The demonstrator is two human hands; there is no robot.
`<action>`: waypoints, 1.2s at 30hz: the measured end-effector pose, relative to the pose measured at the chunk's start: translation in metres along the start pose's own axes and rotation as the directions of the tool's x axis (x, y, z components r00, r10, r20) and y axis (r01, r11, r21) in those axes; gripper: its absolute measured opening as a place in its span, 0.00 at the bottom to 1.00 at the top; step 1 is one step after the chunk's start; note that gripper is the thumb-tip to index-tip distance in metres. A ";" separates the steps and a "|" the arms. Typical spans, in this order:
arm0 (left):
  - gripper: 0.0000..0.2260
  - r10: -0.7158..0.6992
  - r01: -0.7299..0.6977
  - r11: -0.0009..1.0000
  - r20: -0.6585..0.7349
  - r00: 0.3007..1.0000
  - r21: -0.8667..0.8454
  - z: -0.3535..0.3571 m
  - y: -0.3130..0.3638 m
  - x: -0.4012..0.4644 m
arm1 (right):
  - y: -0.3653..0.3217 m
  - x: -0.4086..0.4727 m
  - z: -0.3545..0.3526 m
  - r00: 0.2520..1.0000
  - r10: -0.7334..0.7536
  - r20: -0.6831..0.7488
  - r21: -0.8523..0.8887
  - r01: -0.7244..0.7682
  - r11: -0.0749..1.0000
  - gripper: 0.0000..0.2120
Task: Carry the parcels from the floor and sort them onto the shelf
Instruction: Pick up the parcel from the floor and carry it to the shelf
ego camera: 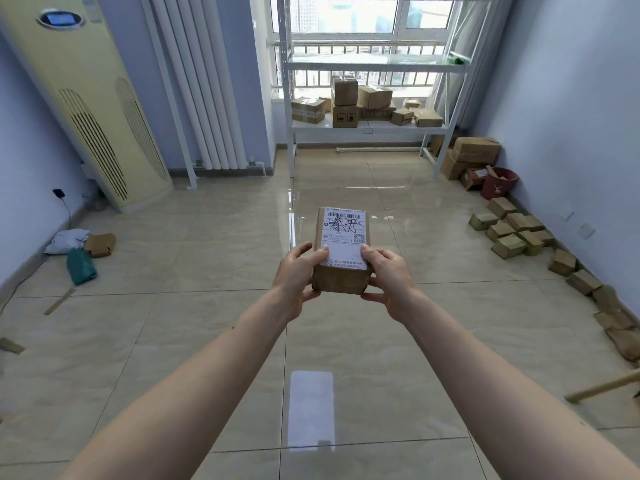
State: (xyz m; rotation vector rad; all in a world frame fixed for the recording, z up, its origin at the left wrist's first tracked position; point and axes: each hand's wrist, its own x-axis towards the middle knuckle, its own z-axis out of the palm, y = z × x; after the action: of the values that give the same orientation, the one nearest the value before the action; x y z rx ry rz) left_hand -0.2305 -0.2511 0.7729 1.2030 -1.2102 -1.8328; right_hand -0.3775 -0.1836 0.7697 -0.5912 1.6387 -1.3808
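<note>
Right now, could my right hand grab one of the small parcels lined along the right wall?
Probably not: the right hand and left hand both hold the labelled parcel, and the wall parcels lie well off to the side.

The parcel (341,251) in the middle was plain brown cardboard, and its label (343,237) was white with black barcode stripes, a black square code and dark handwriting. Far ahead, the shelf (367,128) showed white, stacked with more brown boxes (360,102). Left side: a cream air conditioner (86,109) with dark slatted vents and a blue-lit display, then white radiator tubes (197,81). The walls were pale lilac-blue. The floor tiles (207,323) were glossy beige, faintly veined, with thin dark joints. A teal bag (81,266) lay near left; a dark red bucket (498,183) stood far right.
</note>
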 end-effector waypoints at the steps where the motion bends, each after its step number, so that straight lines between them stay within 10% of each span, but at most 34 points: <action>1: 0.24 0.005 -0.005 1.000 -0.005 1.000 0.001 -0.001 0.007 0.013 | -0.007 0.012 0.004 1.000 -0.001 -0.001 0.003 0.001 1.000 0.16; 36: 0.14 0.010 -0.010 1.000 0.012 1.000 0.026 -0.006 0.214 0.529 | -0.188 0.536 0.117 0.999 -0.017 0.029 -0.037 0.018 0.999 0.18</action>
State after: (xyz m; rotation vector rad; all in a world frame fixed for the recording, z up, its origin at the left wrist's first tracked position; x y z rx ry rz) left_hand -0.4260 -0.7869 0.7860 1.2000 -1.2485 -1.8242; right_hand -0.5763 -0.7286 0.7773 -0.6455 1.6433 -1.3508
